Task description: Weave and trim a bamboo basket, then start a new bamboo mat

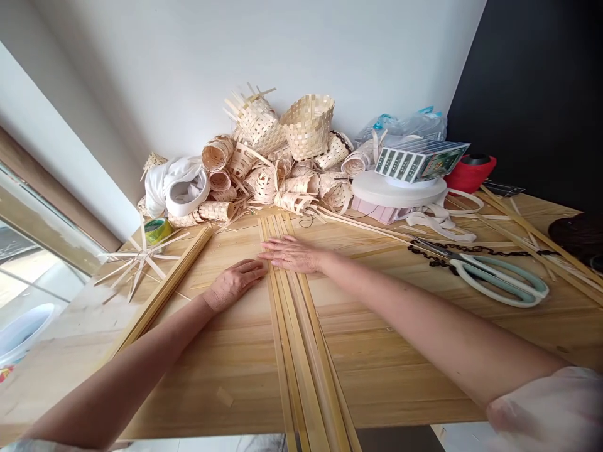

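Several long, flat bamboo strips [301, 351] lie side by side down the middle of the wooden table, from near the basket pile past the front edge. Across their far part rests my right hand [293, 254], palm down with its fingers stretched out flat. My left hand [238, 282] lies low on the tabletop just left of the strips. Its fingers are gently bent and their tips reach the leftmost strip; its thumb is hidden. I see nothing gripped in either hand.
A bundle of strips [174, 282] and a star of crossed strips [142, 256] lie left. Woven baskets [308, 125] are heaped against the wall. Right are scissors [504, 279], a dark chain-like cord [428, 254], a white tape roll [400, 188] and stacked boxes [419, 160].
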